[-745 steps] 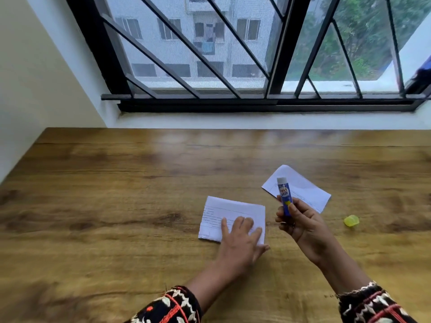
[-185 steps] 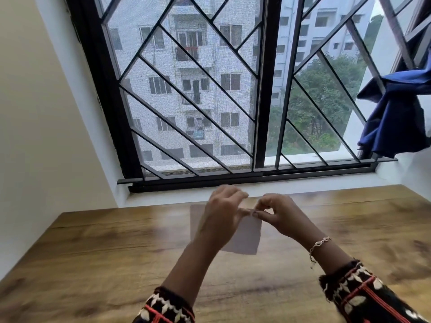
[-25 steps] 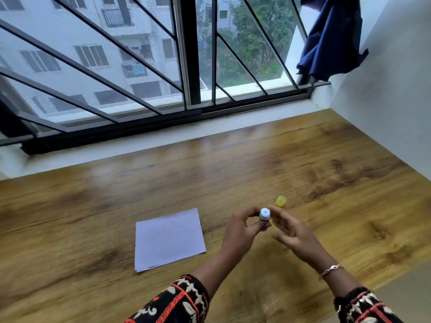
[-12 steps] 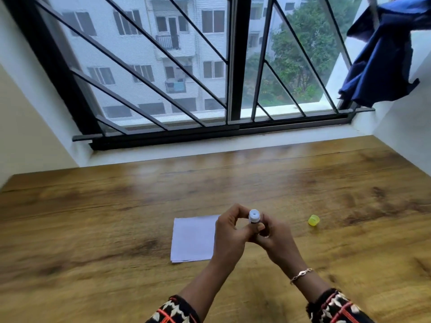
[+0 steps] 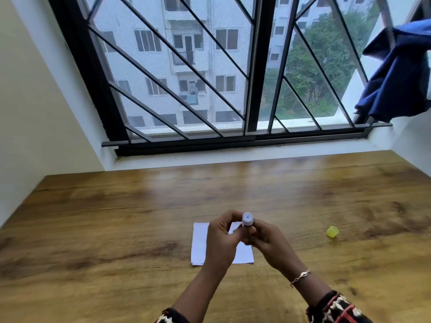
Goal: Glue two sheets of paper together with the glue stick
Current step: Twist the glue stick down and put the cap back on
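Glue stick [image 5: 247,219] gripped, uncapped.
Left hand [image 5: 221,238] and right hand [image 5: 268,241] curl round it over paper [image 5: 199,245]; yellow cap [image 5: 332,231] lies right.

**Two sheets now one stack, glue stick in both hands**

Half a minute ago two separate sheets lay apart, the left hand [image 5: 221,238] flat on one and the right hand [image 5: 268,241] alone holding the glue stick [image 5: 247,219]. Now the paper [image 5: 199,243] lies as one stack beneath both hands. Seconds ago both hands pinched it in the air. A second ago it lay off to the left of the left hand and the right fingers were spread beside the stick; now they curl round its lower part. The yellow cap [image 5: 332,231], then just beyond the right fingers, sits well to their right.
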Available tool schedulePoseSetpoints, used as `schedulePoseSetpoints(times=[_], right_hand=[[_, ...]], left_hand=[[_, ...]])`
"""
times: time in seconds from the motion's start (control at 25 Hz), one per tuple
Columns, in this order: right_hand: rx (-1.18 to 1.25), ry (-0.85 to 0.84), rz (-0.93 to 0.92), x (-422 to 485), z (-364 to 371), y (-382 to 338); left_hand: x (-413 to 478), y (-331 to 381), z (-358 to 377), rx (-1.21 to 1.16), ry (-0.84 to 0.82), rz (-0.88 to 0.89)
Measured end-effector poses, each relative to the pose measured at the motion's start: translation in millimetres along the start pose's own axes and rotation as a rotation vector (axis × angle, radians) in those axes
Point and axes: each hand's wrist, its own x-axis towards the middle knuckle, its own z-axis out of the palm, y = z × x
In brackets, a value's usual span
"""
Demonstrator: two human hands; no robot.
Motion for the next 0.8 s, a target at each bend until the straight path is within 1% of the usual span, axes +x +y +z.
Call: schedulePoseSetpoints(times=[0.16,0.24,0.28,0.36,0.4,0.48,0.56,0.68,0.76,0.8], right_hand=[[-0.189,0.106,-0.004,-3,14,-9],[-0.217,0.124,0.009,-3,18,-10],[-0.187,0.089,0.004,-4,19,-11],[-0.088,-0.035,-0.018,-7,22,-14],[-0.056,-0.063,-0.025,-8,23,-15],[0.014,-0.016,-0.029,-10,25,-18],[0.045,0.073,-0.011,-7,28,-21],[-0.112,0.183,0.0,-3,35,-25],[-0.119,0.163,-0.005,-3,36,-27],[-0.059,0.103,-0.016,-3,36,-28]], left_hand=[[-11,5,-8,0.023,-0.001,0.0],[-14,9,-12,0.023,-0.006,0.0],[-15,12,-15,0.021,-0.009,0.01],[-14,17,-23,0.03,-0.024,0.038],[-14,19,-27,0.043,-0.042,0.048],[-13,23,-30,0.073,-0.07,0.069],[-15,27,-29,0.076,-0.045,0.077],[-18,27,-28,0.072,0.004,0.08],[-17,28,-31,0.056,0.013,0.082],[-16,28,-33,0.055,0.016,0.081]])
